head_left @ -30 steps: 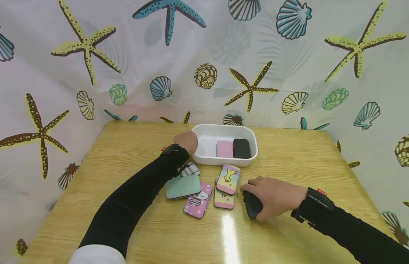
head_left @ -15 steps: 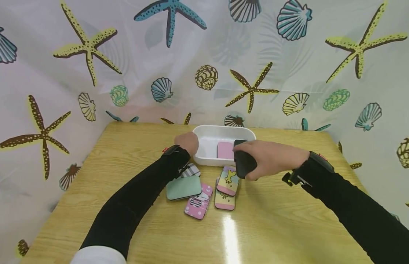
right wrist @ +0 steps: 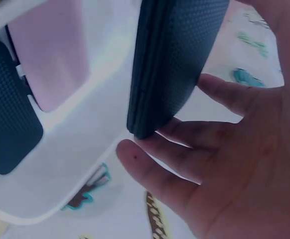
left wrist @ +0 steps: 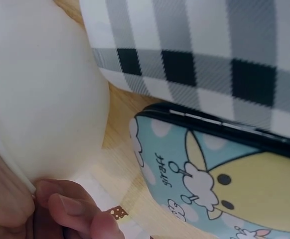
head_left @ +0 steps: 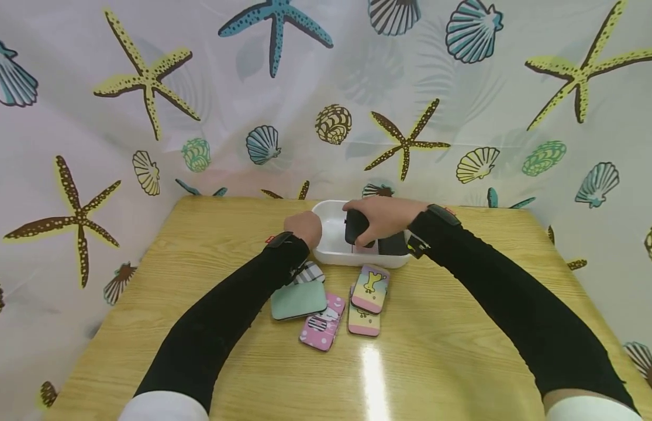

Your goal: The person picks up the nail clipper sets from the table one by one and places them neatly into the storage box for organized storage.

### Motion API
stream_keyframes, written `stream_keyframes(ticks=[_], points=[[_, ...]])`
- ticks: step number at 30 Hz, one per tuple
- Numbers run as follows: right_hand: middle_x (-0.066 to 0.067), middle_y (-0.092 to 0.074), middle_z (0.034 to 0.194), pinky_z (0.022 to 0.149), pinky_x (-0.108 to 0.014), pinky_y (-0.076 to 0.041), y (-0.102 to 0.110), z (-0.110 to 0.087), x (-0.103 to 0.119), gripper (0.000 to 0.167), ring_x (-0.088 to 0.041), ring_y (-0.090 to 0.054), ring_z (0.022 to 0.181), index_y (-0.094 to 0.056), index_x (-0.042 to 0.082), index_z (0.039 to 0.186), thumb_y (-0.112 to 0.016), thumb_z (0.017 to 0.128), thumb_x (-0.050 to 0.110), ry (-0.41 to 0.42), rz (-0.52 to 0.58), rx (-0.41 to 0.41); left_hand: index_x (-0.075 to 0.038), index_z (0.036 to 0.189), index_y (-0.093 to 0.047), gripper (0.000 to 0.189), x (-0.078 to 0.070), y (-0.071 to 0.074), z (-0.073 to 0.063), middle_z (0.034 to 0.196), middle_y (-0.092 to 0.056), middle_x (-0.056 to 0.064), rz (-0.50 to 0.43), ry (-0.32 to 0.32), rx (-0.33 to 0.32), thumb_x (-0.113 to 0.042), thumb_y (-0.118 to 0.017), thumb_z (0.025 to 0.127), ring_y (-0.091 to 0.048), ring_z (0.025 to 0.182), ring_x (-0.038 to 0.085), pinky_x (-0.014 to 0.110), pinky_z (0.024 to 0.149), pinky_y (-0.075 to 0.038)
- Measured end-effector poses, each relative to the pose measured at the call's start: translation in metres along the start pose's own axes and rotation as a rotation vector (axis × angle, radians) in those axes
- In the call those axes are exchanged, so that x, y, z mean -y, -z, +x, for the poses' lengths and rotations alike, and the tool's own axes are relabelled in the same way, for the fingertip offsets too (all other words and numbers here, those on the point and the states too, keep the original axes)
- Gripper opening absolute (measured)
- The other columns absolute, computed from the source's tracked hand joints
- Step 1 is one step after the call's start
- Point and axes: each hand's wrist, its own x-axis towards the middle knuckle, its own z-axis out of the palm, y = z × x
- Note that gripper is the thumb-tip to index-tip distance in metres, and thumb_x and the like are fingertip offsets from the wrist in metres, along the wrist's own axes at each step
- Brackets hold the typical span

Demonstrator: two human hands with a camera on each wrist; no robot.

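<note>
My right hand (head_left: 386,213) grips a flat black textured case (head_left: 356,227) between thumb and fingers, above the white plastic bin (head_left: 352,259). The right wrist view shows this held case (right wrist: 177,64) tilted on edge, fingertips along its far side. In the bin lie a pink case (right wrist: 50,50) and another black case (right wrist: 8,107), side by side at the right end. At the bin's left end, my left hand (head_left: 304,227) pinches the rim. Close by, the left wrist view has a checked case (left wrist: 200,50) and a pale blue giraffe case (left wrist: 224,169).
In front of the bin, a mint green case (head_left: 298,300) overlaps a pink patterned case (head_left: 324,321). To their right, a pastel giraffe case (head_left: 370,288) lies partly over a similar one (head_left: 364,327). A shell-printed cloth (head_left: 304,88) hangs behind the wooden table (head_left: 241,374).
My right hand has lifted the black case from the table's right side and carried it up and leftward over the bin. The left hand stays at the bin's rim.
</note>
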Motion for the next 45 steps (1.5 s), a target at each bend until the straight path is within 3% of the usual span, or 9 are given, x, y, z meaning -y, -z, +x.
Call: stream_keyframes(ticks=[4, 10, 18, 25, 34, 45], points=[[-0.008, -0.057, 0.135, 0.100, -0.042, -0.046, -0.011, 0.028, -0.005, 0.087, -0.024, -0.054, 0.113, -0.035, 0.015, 0.156, -0.075, 0.086, 0.045, -0.010, -0.013, 0.048, -0.011, 0.105, -0.071, 0.021, -0.001, -0.004, 0.001, 0.093, -0.067, 0.003, 0.008, -0.001, -0.016, -0.021, -0.053, 0.104, -0.062, 0.079, 0.019, 0.038, 0.080, -0.057], [-0.008, -0.056, 0.140, 0.107, -0.040, -0.042, -0.030, 0.054, -0.012, 0.085, -0.021, -0.054, 0.116, -0.037, 0.010, 0.154, -0.075, 0.086, 0.042, 0.015, -0.024, 0.101, -0.013, 0.102, -0.073, 0.022, -0.006, -0.011, 0.004, 0.093, -0.070, 0.002, -0.014, -0.032, -0.054, -0.021, -0.053, 0.104, -0.064, 0.080, 0.018, 0.041, 0.081, -0.056], [-0.007, -0.067, 0.121, 0.098, -0.036, -0.046, -0.046, 0.075, -0.015, 0.074, -0.018, -0.057, 0.100, -0.048, 0.013, 0.149, -0.076, 0.086, 0.041, 0.128, -0.107, 0.074, -0.012, 0.104, -0.074, 0.024, -0.010, -0.009, 0.002, 0.102, -0.073, 0.004, -0.030, -0.017, -0.074, -0.022, -0.051, 0.104, -0.070, 0.090, 0.020, 0.042, 0.081, -0.057], [-0.015, -0.070, 0.114, 0.093, -0.037, -0.049, -0.055, 0.080, -0.011, 0.065, -0.021, -0.060, 0.095, -0.053, 0.009, 0.144, -0.074, 0.090, 0.038, 0.235, -0.218, 0.069, -0.012, 0.108, -0.072, 0.026, -0.009, -0.009, 0.002, 0.106, -0.073, 0.004, -0.021, 0.005, -0.061, -0.023, -0.049, 0.105, -0.070, 0.094, 0.020, 0.041, 0.080, -0.057], [-0.021, -0.062, 0.130, 0.102, -0.043, -0.045, -0.048, 0.076, 0.000, 0.063, -0.030, -0.058, 0.114, -0.047, 0.007, 0.149, -0.071, 0.094, 0.029, 0.188, -0.218, 0.111, -0.011, 0.108, -0.073, 0.024, -0.004, -0.004, -0.002, 0.106, -0.072, 0.005, -0.004, 0.011, -0.076, -0.023, -0.052, 0.105, -0.070, 0.093, 0.020, 0.042, 0.079, -0.058], [-0.020, -0.066, 0.122, 0.096, -0.043, -0.048, -0.057, 0.079, -0.008, 0.060, -0.026, -0.060, 0.104, -0.049, 0.014, 0.150, -0.070, 0.094, 0.022, 0.239, -0.222, 0.111, -0.009, 0.108, -0.072, 0.023, 0.000, -0.012, 0.006, 0.104, -0.071, 0.006, -0.014, -0.007, -0.107, -0.023, -0.054, 0.103, -0.071, 0.091, 0.023, 0.043, 0.077, -0.058]])
